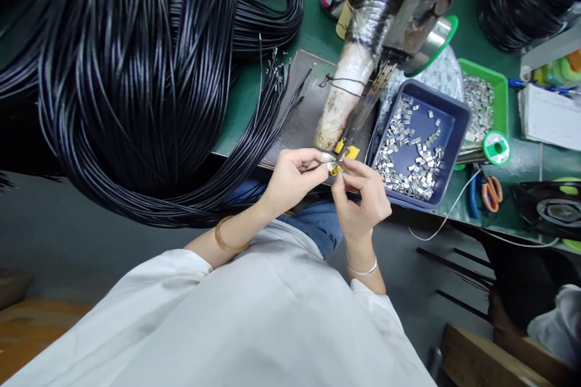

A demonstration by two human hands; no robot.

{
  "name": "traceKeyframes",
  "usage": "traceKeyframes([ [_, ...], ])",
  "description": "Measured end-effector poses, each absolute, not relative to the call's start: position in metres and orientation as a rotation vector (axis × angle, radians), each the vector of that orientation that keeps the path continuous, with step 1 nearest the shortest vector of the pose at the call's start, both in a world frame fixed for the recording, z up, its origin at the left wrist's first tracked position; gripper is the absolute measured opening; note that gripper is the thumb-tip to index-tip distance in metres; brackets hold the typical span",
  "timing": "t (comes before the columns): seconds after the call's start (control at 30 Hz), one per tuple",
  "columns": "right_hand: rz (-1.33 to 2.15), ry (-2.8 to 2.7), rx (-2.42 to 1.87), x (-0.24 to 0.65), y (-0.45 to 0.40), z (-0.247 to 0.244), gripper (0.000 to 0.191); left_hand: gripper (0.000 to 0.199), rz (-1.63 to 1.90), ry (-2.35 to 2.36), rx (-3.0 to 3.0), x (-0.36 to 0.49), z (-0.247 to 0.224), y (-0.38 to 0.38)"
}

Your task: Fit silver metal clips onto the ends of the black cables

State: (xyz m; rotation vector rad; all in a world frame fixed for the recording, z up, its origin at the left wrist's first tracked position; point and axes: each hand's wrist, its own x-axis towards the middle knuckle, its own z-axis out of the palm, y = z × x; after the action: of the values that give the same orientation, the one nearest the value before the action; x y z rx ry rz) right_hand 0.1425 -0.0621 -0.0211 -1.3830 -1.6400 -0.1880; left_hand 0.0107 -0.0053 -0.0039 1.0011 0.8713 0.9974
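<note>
Wearing white shirt; pinching black cable in left hand; curling fingers of right hand near cable's tip, cannot tell if grasping; near blue tray of clips.

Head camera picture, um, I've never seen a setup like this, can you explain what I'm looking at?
There's no robot here: a person is working with two bare hands. This single view comes from a camera on their head, looking forward and down. The left hand pinches a thin black cable near its end. The right hand meets it at the fingertips; whatever it grips is too small to make out. Yellow parts sit just beyond. On the green table, a big bundle of black cables lies to the left. To the right, a blue tray holds small metal pieces, with a green tray of similar pieces behind it.
</note>
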Motion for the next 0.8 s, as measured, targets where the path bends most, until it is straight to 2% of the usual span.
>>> traceKeyframes([
  [0.37,-0.202,-1.616,-1.387,0.1418,-0.0611,-0.0177,0.021,0.008,1.012,0.915,1.171,0.0096,-0.0021,-0.0064],
  [0.8,-0.237,-1.630,-1.400,0.1436,-0.0661,-0.0177,0.019,0.009,0.868,0.827,1.047,0.0059,-0.0082,-0.0046],
])
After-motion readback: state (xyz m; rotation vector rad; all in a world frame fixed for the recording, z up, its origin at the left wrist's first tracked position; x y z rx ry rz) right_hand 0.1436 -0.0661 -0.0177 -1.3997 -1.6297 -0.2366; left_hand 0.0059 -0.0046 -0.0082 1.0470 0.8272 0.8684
